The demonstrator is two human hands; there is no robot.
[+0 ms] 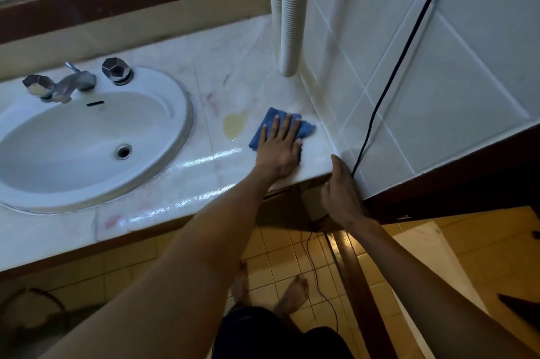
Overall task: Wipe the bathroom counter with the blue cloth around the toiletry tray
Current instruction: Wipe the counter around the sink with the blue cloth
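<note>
My left hand (280,145) lies flat, fingers spread, pressing the folded blue cloth (270,122) onto the white marble counter (233,66) near its right end. Just left of the cloth is a yellowish stain (233,124), and wet streaks shine along the counter's front edge. My right hand (342,192) rests against the counter's front right corner where it meets the tiled wall, holding nothing. No toiletry tray is in view.
A white oval sink (87,139) with a chrome tap (73,82) and two knobs fills the counter's left. Two white ribbed hoses (287,22) hang over the back right corner. A black cable (403,51) runs down the tiled wall (467,66). Yellow floor tiles lie below.
</note>
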